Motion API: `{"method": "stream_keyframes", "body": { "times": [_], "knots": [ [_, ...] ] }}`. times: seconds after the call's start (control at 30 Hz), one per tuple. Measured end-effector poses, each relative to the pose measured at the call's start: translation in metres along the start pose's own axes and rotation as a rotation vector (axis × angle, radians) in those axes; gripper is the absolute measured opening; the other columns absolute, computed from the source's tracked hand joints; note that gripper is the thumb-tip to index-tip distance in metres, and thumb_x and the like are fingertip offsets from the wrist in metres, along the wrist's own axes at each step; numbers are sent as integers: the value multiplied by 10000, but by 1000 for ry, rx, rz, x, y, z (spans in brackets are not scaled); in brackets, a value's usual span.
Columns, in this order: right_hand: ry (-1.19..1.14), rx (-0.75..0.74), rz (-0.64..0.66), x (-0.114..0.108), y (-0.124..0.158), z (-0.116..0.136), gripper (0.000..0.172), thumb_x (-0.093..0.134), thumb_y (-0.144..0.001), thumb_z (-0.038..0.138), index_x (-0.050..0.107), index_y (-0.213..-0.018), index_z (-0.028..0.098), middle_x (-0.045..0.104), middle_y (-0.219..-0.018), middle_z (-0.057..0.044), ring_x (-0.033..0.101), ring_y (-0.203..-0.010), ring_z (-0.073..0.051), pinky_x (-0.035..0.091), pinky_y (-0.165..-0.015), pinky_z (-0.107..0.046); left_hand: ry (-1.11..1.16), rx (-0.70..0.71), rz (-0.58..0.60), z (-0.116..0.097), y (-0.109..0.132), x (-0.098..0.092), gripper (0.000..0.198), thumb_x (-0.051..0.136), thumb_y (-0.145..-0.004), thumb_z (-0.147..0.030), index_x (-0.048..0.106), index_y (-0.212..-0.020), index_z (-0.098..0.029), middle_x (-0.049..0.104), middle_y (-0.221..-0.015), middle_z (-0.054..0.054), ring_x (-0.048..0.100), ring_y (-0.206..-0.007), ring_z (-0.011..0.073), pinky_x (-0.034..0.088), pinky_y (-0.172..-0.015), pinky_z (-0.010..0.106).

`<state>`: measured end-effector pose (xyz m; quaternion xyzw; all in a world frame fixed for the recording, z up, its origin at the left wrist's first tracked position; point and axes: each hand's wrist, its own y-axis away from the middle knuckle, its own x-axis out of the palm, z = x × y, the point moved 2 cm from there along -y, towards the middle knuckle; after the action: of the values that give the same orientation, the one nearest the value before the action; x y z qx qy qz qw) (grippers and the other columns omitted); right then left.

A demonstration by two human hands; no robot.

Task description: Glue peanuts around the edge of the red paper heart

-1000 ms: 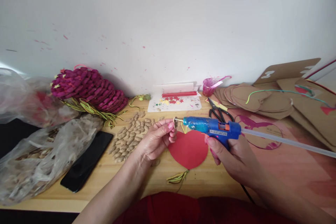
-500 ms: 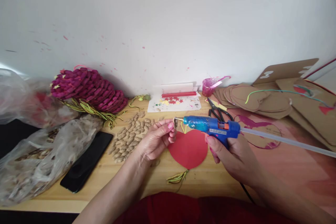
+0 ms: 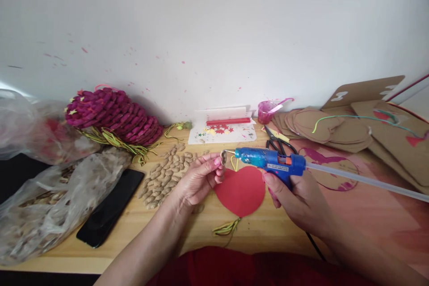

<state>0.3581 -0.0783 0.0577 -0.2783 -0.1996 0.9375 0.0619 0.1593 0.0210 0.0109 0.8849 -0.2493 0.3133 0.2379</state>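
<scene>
A: Where does the peanut [image 3: 224,158] sit?

B: Pinched between the thumb and fingers of the left hand [image 3: 200,178], long axis roughly upright, above the upper left edge of the red heart [image 3: 240,193]

A: And the hot glue gun [image 3: 263,159]?

B: The right hand [image 3: 297,203] is wrapped around its handle. The barrel runs nearly level across the view, with the nozzle [image 3: 229,151] aimed left at the peanut's upper end

A: Touching?

B: At it or just beside it; I can't tell which. The left fingertips are the nearer ones, right by the metal tip, while the right hand stays back behind the barrel

A: Any writing?

B: A pale label [image 3: 278,167] on the gun's side carries lines of print, too small to read. The cardboard circle [image 3: 348,167] behind has faint marks, also illegible

A: Brand on the phone [image 3: 110,208]?

B: None I can make out on its black face. It lies left of the loose peanuts [image 3: 164,176], well apart from the gun
</scene>
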Motion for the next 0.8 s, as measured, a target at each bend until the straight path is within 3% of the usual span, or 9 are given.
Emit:
{"method": "stream_keyframes", "body": {
  "times": [0.23,0.8],
  "knots": [
    [-29,42,24,0,0,0,361,502,-1007,304,483,-650,255,499,-459,37,471,-454,-143,373,-477,-307,3,1,-3,0,0,-3,338,949,-649,-244,700,-822,-93,567,-667,-4,502,-587,66,414,-503,156],
    [-12,56,8,0,1,-4,350,512,-1003,326,480,-665,242,507,-519,23,489,-534,-145,391,-532,-297,-39,29,-6,-2,0,-1,322,942,-651,-241,670,-751,-99,561,-649,-1,490,-575,69,418,-505,167]
  ]
}}
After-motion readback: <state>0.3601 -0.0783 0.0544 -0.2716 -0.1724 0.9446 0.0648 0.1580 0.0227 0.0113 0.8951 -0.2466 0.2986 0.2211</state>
